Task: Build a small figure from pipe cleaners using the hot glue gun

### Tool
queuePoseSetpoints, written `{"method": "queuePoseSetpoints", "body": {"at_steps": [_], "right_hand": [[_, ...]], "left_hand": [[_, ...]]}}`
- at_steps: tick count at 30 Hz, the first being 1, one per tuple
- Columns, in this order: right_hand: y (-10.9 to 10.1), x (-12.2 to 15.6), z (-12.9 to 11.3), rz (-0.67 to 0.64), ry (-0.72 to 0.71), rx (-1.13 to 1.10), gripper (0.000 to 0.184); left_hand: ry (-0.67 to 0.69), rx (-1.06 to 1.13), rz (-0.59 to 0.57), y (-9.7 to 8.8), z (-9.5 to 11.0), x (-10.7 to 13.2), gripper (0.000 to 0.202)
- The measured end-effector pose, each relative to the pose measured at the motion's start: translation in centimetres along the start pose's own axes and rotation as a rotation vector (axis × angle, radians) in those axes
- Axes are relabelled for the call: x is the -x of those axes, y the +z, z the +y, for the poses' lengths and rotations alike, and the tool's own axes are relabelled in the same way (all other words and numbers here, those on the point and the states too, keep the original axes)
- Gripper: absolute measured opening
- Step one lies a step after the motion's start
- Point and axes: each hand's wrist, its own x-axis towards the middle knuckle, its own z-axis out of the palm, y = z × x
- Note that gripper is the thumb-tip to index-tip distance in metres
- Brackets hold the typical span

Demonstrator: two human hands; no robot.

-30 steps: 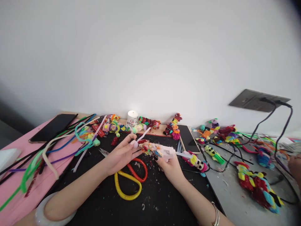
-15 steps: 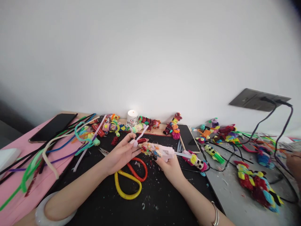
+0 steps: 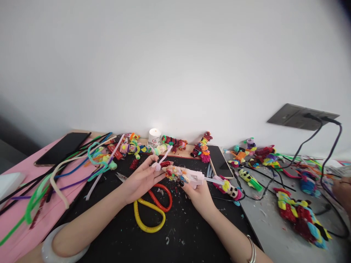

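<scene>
Between the thumb and fingers of my left hand (image 3: 141,181) is a pale lilac pipe cleaner (image 3: 165,154), coiled at the fingertips with its free end sticking up. My right hand (image 3: 199,195) grips a white glue gun (image 3: 195,177), its front half crusted with coloured fuzz and a clear glue stick (image 3: 214,180) jutting from the back. The gun's tip points left and meets or nearly meets the lilac coil; I cannot tell which. A dark red glittery piece (image 3: 166,164) shows just behind the tip. Below my hands lie scissors (image 3: 149,216) with one yellow and one red handle loop.
Loose pipe cleaners (image 3: 59,179) and a phone (image 3: 62,149) lie at the left. Along the wall stand a paper cup (image 3: 155,137) and several pipe-cleaner figures (image 3: 203,148). A tablet (image 3: 221,160), more figures (image 3: 301,217) and black cords (image 3: 330,160) are at right, near another person's hand (image 3: 342,191).
Almost nothing differs. Both hands keep their places, with the glue gun's tip still at the lilac coil.
</scene>
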Motion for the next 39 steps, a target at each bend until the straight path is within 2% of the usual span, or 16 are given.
{"method": "queuePoseSetpoints", "body": {"at_steps": [12, 19, 23, 28, 30, 33, 36, 39], "right_hand": [[0.1, 0.2, 0.0, -0.007, -0.039, 0.070, 0.028], [0.3, 0.2, 0.2, 0.013, -0.021, 0.233, 0.015], [0.1, 0.3, 0.1, 0.021, -0.070, 0.416, 0.002], [-0.7, 0.1, 0.0, -0.033, -0.048, 0.757, 0.013], [-1.0, -0.1, 0.0, -0.002, -0.062, 0.928, 0.019], [-1.1, -0.4, 0.2, 0.064, -0.045, 1.138, 0.032], [-1.0, -0.5, 0.1, 0.134, -0.029, 1.247, 0.043], [-1.0, -0.4, -0.7, 0.246, -0.136, 1.203, 0.054]], "left_hand": [[0.010, -0.045, 0.019, 0.3, -0.3, 0.0, 0.012], [0.006, -0.042, 0.025, 0.0, -0.2, 0.0, 0.012], [0.031, -0.050, 0.057, -0.4, 0.4, -0.2, 0.013], [0.071, -0.067, 0.114, -0.6, 0.9, -0.5, 0.013], [0.129, -0.148, 0.163, -0.5, 0.8, -0.6, 0.011], [0.244, -0.419, 0.245, -0.2, 0.6, -0.4, 0.011], [0.347, -0.705, 0.206, 0.4, 0.6, 0.2, 0.013], [0.520, -0.967, 0.157, 0.9, 0.8, 0.9, 0.021]]}}
